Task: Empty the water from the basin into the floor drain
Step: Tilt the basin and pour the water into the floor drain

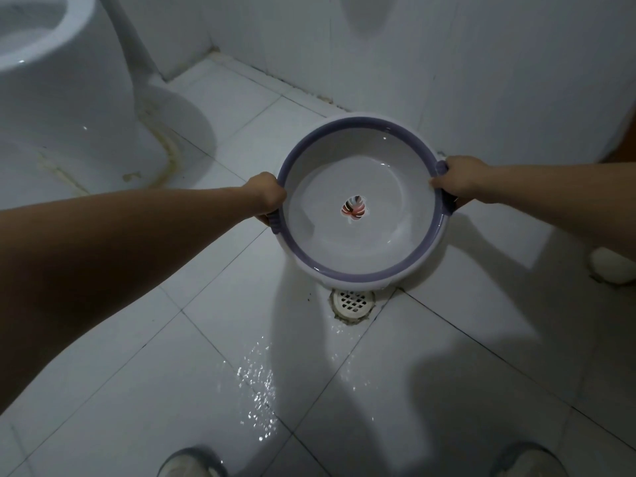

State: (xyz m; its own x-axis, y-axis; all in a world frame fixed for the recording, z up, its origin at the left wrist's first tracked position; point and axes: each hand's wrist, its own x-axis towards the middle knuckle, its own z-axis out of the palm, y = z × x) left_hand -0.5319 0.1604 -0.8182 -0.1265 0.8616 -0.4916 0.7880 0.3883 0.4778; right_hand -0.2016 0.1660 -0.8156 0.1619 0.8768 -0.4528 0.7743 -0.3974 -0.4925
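While both hands hold on tight, the basin (364, 201) hangs in the air above the bathroom floor (172, 373). The left hand (266, 196) is wrapped around the purple rim on one side, with its fingers tucked under the edge. The right hand (456, 182) grips the rim on the other side, right by a small purple handle. The basin is round and white, with a little leaf picture (355, 208) in the middle of its bottom. A bit of clear water sits in it, shining near the far side. The basin looks nearly flat, maybe tipped a little toward the person. Just below its near edge is the floor drain (351, 302), a small round white grate set where the tiles meet. Part of the drain is hidden under the basin. Wet drops shine on the tiles between the drain and the person's two shoes at the bottom of the view. A white toilet (69, 98) stands off to the left, well away from the basin. The person seems to be lining the basin up with the drain, and no water is pouring out yet. Next, the near edge should dip down slowly, so the water falls onto the grate and does not splash over the floor.
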